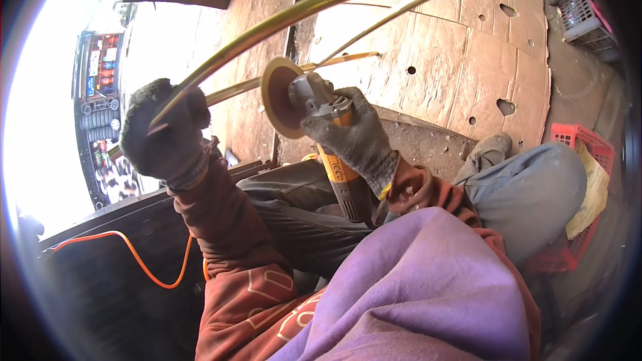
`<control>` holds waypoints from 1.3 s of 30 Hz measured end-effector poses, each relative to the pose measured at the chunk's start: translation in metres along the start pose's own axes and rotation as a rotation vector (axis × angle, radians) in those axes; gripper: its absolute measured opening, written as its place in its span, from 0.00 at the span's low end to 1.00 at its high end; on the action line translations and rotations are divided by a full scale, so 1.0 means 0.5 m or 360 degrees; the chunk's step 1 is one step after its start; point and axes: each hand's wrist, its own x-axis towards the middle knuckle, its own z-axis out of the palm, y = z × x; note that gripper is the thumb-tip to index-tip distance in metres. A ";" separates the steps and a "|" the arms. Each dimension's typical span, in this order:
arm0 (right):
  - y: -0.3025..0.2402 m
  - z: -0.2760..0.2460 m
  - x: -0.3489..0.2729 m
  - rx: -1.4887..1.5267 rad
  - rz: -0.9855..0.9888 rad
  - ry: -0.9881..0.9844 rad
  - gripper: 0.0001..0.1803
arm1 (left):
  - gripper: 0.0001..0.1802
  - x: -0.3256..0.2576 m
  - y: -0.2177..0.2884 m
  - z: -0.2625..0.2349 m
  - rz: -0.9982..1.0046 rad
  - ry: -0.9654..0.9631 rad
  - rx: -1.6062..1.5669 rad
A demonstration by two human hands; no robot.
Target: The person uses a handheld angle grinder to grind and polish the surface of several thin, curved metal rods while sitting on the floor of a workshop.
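Rough open-air metal workshop, sat at ground level. Flattened cardboard sheets (468,47) with punched holes covered dirt floor. Angle grinder (314,117) with worn disc was in gloved hand, long brass-coloured metal strips (321,3) beside it. Orange power cable (144,261) trailed over dark boards. Red plastic crate (588,144) stood at side, grey crate (582,13) further off. Harsh daylight poured in at left.

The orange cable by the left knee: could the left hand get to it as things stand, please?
Probably not at once. The left hand is closed around the brass strip, raised well above the orange cable; nothing lies between them, but it would have to let go first.
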 end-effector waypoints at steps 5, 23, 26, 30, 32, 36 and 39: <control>0.020 -0.064 0.029 -0.0091 0.0044 0.0124 0.24 | 0.24 0.012 0.001 -0.002 0.0184 -0.0055 0.0350; 0.007 -0.063 0.020 -0.0041 0.0171 0.0068 0.26 | 0.14 -0.012 -0.005 0.000 -0.0650 0.0086 -0.1458; 0.016 -0.028 0.000 -0.0060 -0.0027 -0.0131 0.29 | 0.18 -0.011 -0.008 0.001 0.0012 -0.0035 0.0060; 0.024 -0.009 -0.013 -0.0370 -0.0195 -0.0133 0.32 | 0.18 0.001 0.010 -0.001 0.0426 -0.0131 0.1206; 0.038 -0.016 0.004 -0.0026 -0.0120 -0.0099 0.34 | 0.18 0.018 0.022 0.005 0.0507 -0.0246 0.1407; 0.030 -0.056 0.022 -0.0109 0.0236 -0.0027 0.32 | 0.15 0.003 0.011 -0.012 0.0329 -0.0199 0.1361; 0.037 -0.055 0.016 -0.0022 0.0180 -0.0039 0.32 | 0.12 0.001 0.002 -0.002 0.0193 -0.0159 0.1243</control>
